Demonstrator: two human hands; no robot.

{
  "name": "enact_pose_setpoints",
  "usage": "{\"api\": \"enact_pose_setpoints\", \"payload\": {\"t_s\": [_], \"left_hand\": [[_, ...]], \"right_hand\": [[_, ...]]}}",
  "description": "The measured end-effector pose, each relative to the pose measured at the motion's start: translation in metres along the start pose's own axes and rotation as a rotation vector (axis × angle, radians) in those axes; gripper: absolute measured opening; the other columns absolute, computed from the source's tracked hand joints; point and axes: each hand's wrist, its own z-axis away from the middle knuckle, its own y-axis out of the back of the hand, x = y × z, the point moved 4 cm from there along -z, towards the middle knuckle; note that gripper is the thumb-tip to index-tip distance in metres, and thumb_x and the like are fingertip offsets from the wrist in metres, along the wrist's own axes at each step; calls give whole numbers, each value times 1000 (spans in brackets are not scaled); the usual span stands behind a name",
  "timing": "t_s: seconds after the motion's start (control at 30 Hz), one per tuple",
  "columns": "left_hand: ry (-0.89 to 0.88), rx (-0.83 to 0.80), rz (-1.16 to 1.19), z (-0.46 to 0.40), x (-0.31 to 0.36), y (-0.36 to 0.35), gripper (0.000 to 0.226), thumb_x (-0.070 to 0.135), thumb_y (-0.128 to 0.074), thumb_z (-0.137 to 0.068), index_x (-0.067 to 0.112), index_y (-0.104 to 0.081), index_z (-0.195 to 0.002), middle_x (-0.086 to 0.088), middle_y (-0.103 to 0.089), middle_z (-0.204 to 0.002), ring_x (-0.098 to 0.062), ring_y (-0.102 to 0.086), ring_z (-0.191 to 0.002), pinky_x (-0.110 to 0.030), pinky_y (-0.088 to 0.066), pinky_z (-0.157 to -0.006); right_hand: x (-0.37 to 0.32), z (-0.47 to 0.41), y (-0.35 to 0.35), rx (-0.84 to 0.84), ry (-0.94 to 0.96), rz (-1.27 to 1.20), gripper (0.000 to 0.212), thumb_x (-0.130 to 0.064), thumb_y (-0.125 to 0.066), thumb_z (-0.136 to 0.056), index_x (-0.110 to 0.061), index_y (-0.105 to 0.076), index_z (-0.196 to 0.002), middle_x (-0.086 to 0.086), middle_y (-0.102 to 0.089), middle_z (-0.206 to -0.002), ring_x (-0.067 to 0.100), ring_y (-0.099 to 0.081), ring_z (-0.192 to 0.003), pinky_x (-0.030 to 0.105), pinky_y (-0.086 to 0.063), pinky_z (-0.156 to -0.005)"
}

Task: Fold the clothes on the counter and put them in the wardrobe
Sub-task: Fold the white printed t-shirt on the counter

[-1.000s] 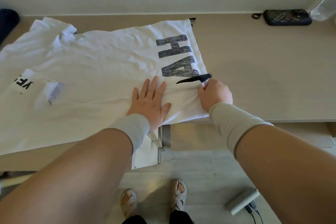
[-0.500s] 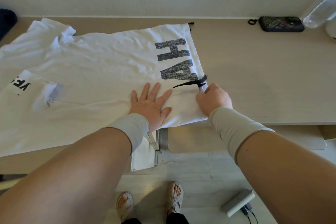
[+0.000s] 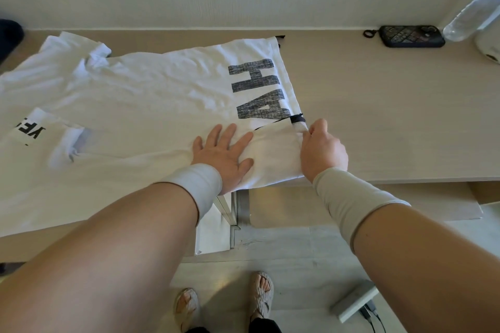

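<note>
Along the back of the worktop [image 3: 392, 116], against the pale wall, I see a dark patterned pouch [image 3: 412, 36] with a small clip at its left end, and just right of it a clear plastic bottle [image 3: 472, 15] leaning toward the corner. A white rounded object [image 3: 488, 47] sits at the far right edge, cut off by the frame. At the far left edge a dark blue shape [image 3: 9, 35] rests on the worktop, too cropped for me to name. Below the worktop's front edge, on the pale floor, lie a grey box [image 3: 354, 303] with cables plugged into it and my two feet in woven sandals [image 3: 261, 296].

Nothing lies on the white T-shirt [image 3: 135, 105] except my hands. It is spread across the left half of the worktop, a little rumpled, with its near edge hanging over the front. Large mottled grey letters reading "HAH" run along its right side, and a small folded patch at the left shows black letters. A thin dark strip peeks out at the right edge.

My left hand [image 3: 223, 153] lies flat on the fabric near the front, fingers spread and pressing down. My right hand [image 3: 323, 150] is just beside it at the shirt's right edge, fingers curled and pinching the cloth there beside the dark strip.
</note>
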Motion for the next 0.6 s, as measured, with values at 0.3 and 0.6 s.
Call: {"api": "enact_pose_setpoints", "payload": {"t_s": [0.3, 0.6], "left_hand": [[-17, 73, 36, 0, -2, -3, 56, 58, -17, -96, 50, 2, -148, 11, 10, -160, -22, 10, -147, -53, 0, -116], [4, 38, 59, -3, -4, -5, 54, 57, -18, -97, 53, 3, -147, 13, 12, -160, -20, 13, -147, -51, 3, -116]], "right_hand": [[-46, 20, -36, 36, 731, 100, 36, -8, -57, -84, -4, -61, -120, 18, -58, -128, 39, -53, -119, 46, -44, -97], [-38, 14, -41, -165, 560, 328, 61, -42, -27, -101, -18, -10, -155, 3, 4, -163, 23, 9, -150, 44, 0, -121]]}}
